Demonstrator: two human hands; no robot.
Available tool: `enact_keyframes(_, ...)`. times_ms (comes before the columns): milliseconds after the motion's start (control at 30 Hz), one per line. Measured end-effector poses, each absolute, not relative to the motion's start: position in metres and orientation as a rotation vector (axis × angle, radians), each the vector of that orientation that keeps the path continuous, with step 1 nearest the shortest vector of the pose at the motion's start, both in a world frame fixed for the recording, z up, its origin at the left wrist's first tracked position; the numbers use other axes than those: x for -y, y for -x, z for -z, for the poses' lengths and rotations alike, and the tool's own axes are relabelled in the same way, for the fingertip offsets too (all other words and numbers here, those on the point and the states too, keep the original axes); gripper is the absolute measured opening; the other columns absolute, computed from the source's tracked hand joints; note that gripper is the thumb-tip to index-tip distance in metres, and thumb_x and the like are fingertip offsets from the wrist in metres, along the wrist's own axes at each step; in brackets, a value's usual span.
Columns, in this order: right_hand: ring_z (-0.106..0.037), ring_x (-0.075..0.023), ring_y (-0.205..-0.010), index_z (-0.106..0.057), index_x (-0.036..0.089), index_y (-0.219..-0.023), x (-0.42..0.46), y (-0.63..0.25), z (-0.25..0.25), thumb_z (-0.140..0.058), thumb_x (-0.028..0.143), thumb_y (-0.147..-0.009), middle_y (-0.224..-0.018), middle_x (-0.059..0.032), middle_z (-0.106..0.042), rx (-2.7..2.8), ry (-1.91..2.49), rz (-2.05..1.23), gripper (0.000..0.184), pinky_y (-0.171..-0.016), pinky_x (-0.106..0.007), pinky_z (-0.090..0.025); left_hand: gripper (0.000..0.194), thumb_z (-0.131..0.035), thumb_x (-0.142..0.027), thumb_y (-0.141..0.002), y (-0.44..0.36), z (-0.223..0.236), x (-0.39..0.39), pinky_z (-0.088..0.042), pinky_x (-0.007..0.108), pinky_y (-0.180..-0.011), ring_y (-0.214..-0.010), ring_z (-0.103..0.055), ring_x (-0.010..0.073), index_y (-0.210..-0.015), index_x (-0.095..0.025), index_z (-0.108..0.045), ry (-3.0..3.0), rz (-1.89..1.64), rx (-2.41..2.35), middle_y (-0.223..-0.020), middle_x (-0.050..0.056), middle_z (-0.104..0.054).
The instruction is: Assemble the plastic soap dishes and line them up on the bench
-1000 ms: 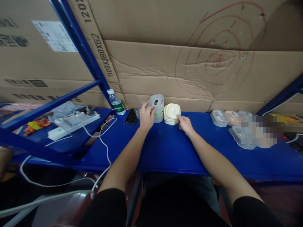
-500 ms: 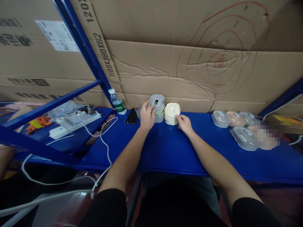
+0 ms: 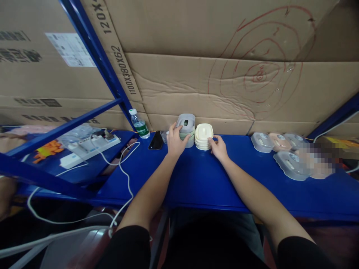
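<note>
"What's changing?"
"The cream stack on the desk is sitting straighter, its layers aligning."
"Fingers?"
"Right hand: resting narrow at its right edge, grip unclear. Left hand: spreading over the grey-topped stack left of it."

Table: blue, smooth top, front edge running straight across. On it, left to right: clear water bottle with green label, upright at back-left; black smartphone lying flat just beside it; clear container, partly covered; container stack, grey on top, green below; cream square stack, several layers, right next to it. Bare stretch, then a cluster of lidded containers, grey and peach, two rows, right part pixelated. White cable crosses left end, drops over front edge.
</note>
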State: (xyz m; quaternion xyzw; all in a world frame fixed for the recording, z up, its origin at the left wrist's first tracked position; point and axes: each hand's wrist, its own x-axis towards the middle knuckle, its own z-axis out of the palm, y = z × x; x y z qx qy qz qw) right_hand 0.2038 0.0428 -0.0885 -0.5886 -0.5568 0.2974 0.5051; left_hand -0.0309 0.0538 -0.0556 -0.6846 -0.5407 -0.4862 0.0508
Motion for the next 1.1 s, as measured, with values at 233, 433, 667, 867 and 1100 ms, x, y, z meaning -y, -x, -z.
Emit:
enact_keyframes(233, -0.06, -0.0156, -0.045, -0.063, 0.022, -0.12, -0.041, -0.205, 0.09, -0.059, 0.064, -0.089, -0.064, 0.0035, -0.066, 1.387, 1.405, -0.728, 0.053, -0.049, -0.027, -0.049, 0.062, -0.071, -0.055, -0.087, 0.025, 0.056, -0.055, -0.036, 0.058, -0.113, -0.141, -0.049, 0.038, -0.135, -0.02, -0.056, 1.984, 1.413, 1.726, -0.151, 0.022, -0.051)
enact_keyframes(433, -0.062, -0.0163, -0.048, -0.062, 0.02, -0.133, -0.04, -0.205, 0.09, -0.056, 0.065, -0.091, -0.069, 0.0, -0.07, 1.438, 1.41, -0.737, 0.062, -0.051, -0.028, -0.051, 0.065, -0.069, -0.055, -0.087, 0.026, 0.059, -0.053, -0.034, 0.057, -0.114, -0.143, -0.047, 0.0379, -0.139, -0.02, -0.054, 1.971, 1.415, 1.694, -0.151, 0.023, -0.051)
enact_keyframes(667, -0.062, -0.0176, -0.046, -0.048, 0.022, -0.154, -0.04, -0.205, 0.09, -0.058, 0.062, -0.092, -0.07, -0.0005, -0.071, 1.418, 1.367, -0.765, 0.075, -0.05, -0.03, -0.053, 0.062, -0.066, -0.051, -0.089, 0.025, 0.059, -0.05, -0.032, 0.057, -0.116, -0.144, -0.046, 0.0371, -0.14, -0.019, -0.053, 1.982, 1.437, 1.69, -0.152, 0.023, -0.05)
enact_keyframes(867, -0.061, -0.0171, -0.044, -0.057, 0.023, -0.147, -0.043, -0.206, 0.089, -0.058, 0.063, -0.091, -0.067, 0.0006, -0.071, 1.411, 1.345, -0.798, 0.069, -0.048, -0.03, -0.052, 0.064, -0.065, -0.052, -0.089, 0.028, 0.06, -0.047, -0.034, 0.057, -0.116, -0.144, -0.046, 0.0357, -0.142, -0.02, -0.051, 1.965, 1.44, 1.69, -0.152, 0.023, -0.05)
enact_keyframes(1100, -0.062, -0.018, -0.046, -0.052, 0.019, -0.15, -0.041, -0.21, 0.086, -0.058, 0.065, -0.09, -0.07, -0.0015, -0.072, 1.403, 1.356, -0.793, 0.075, -0.05, -0.032, -0.053, 0.063, -0.064, -0.051, -0.09, 0.029, 0.061, -0.045, -0.034, 0.057, -0.116, -0.145, -0.045, 0.0364, -0.142, -0.019, -0.05, 2.001, 1.453, 1.663, -0.151, 0.024, -0.049)
